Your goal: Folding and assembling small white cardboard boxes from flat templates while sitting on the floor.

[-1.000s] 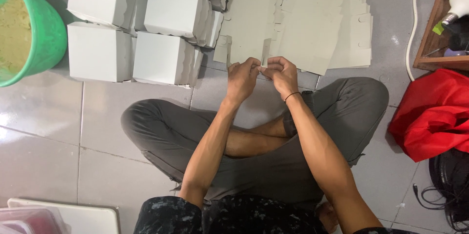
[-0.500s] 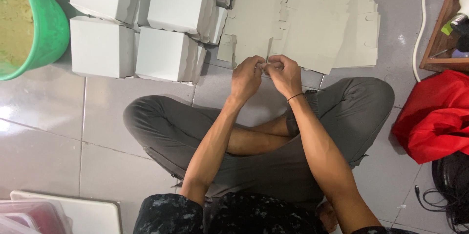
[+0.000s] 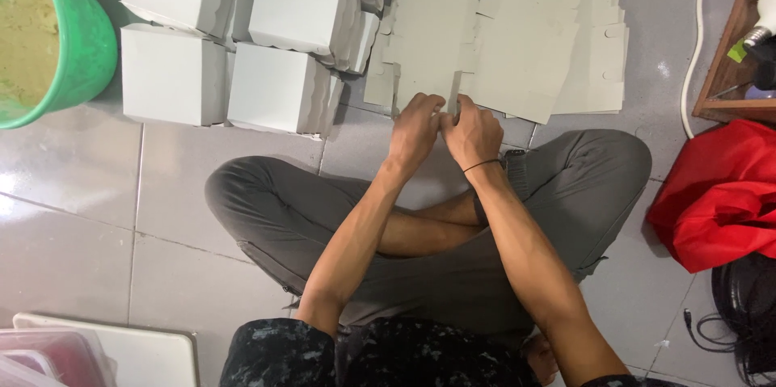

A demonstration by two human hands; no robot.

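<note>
I sit cross-legged on a tiled floor. My left hand (image 3: 416, 130) and my right hand (image 3: 473, 135) meet at the near edge of a flat grey cardboard box blank (image 3: 436, 39), both pinching its flap. A thin dark band circles my right wrist. More flat blanks (image 3: 550, 39) lie fanned out just to the right. Several folded white boxes (image 3: 279, 84) stand in a cluster to the left of my hands.
A green bucket (image 3: 89, 48) with tan contents sits at the far left. A red cloth (image 3: 719, 193) lies at the right, beside a wooden shelf (image 3: 719, 72) and a white cable (image 3: 693, 56). Dark cables (image 3: 748, 314) lie lower right. A white lid and pink container (image 3: 97, 351) sit lower left.
Both hands stay together on the flap of the blank, shifting slightly away from my body. The view has tilted a little.
</note>
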